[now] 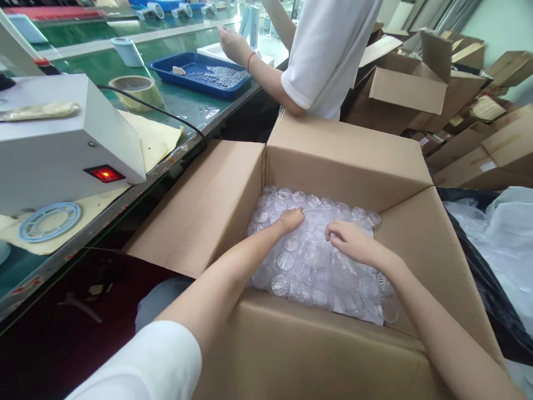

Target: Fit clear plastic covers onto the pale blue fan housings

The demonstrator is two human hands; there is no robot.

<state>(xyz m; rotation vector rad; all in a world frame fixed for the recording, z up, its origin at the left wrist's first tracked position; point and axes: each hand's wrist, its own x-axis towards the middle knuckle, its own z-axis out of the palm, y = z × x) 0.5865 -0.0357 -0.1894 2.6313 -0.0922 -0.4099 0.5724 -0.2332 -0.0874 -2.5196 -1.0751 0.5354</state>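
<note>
Inside an open cardboard box [347,147], many clear round plastic pieces [285,260] lie in rows, with white sheets [377,315] showing among and under them. My left hand [292,219] is at the middle of the layer with its fingers closed; what they hold, if anything, is hidden. To its right, my right hand [352,240] hovers low over the pieces, fingers curled in. A crumpled clear plastic film [345,272] lies just below the right hand. Whether that hand grips it is unclear.
On the green bench at left stand a white machine [45,139] with a lit red switch, a blue ring [50,221], a tape roll [136,90] and a blue tray [195,72] of small pieces. A co-worker [325,55] stands beyond the box. Cardboard boxes [410,83] and plastic bags [510,239] crowd the right.
</note>
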